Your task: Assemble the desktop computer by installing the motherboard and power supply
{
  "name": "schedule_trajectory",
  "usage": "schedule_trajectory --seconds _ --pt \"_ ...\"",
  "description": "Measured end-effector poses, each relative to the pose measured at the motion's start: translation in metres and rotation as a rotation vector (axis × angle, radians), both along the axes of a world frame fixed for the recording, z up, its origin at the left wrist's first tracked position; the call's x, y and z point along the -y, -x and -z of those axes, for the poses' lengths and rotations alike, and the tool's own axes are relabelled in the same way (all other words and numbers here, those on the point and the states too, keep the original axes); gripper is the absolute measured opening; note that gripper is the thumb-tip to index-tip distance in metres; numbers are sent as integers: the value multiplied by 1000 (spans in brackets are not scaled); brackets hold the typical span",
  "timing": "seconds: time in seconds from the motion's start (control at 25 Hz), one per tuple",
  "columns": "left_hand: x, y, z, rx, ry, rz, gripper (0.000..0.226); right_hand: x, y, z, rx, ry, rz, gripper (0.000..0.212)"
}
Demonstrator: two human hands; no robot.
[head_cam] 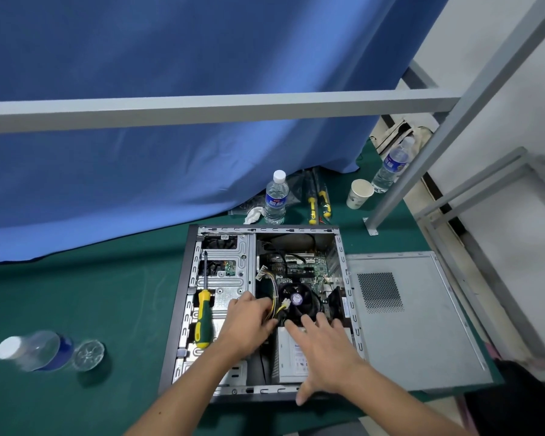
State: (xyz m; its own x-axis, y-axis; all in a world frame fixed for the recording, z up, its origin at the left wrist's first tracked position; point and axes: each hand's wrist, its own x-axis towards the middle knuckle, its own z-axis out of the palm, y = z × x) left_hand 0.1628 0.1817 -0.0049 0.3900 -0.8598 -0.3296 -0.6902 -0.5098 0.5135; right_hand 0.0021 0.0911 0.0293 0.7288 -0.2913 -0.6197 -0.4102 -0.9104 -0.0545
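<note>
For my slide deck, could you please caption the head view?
Both hands, left hand and right hand, reach into the open computer case near the CPU fan; a screwdriver rests inside.

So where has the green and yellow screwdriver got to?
The screwdriver lies inside the open computer case, on the metal drive cage along its left side, just left of the left hand.

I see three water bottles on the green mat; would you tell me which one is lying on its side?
The bottle at the left, near the mat's front edge. The other two stand behind the computer case.
</note>
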Motion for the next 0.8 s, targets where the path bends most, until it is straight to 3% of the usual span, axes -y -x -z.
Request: schedule_trajectory --seconds 0.28,0.4,0.8 --pt "-4 -6 12 -7 -36 -31 33 -2 -4 10 -28 -16 5 134" --pt "-2 -8 16 79 16 51 20 -4 -5 15 -14 -3 -13 135" --pt "-9 -10 19 68 -4 65 23 -1 -10 20 -43 -23 -46 135"
